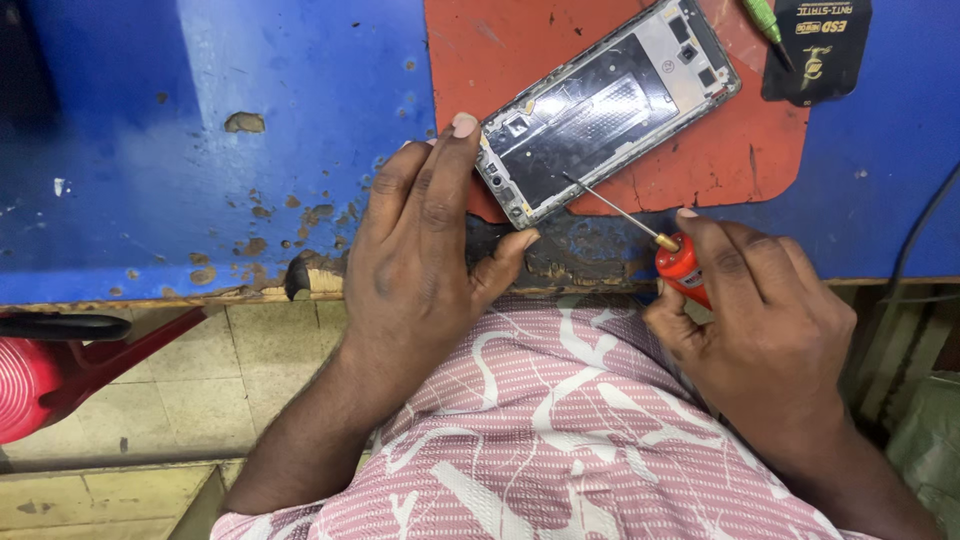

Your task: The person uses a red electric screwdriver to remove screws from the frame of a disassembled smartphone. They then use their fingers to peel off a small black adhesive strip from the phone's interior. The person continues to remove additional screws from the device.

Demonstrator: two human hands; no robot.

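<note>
An opened phone frame [608, 105] with its back removed lies tilted on a red mat [740, 150] on the blue workbench [200, 130]. My left hand [420, 250] rests flat at the bench edge, its fingertips and thumb pressed against the phone's lower-left corner. My right hand [765, 320] grips a red-handled screwdriver [680, 265]; its thin metal shaft reaches up-left and the tip touches the inside of the phone near its lower edge.
A black pouch [820, 45] and the tip of a green tool [765, 18] lie at the mat's top right. The bench's front edge is chipped and worn. A red stool [60, 370] stands on the tiled floor at left. A dark cable [915, 235] hangs at right.
</note>
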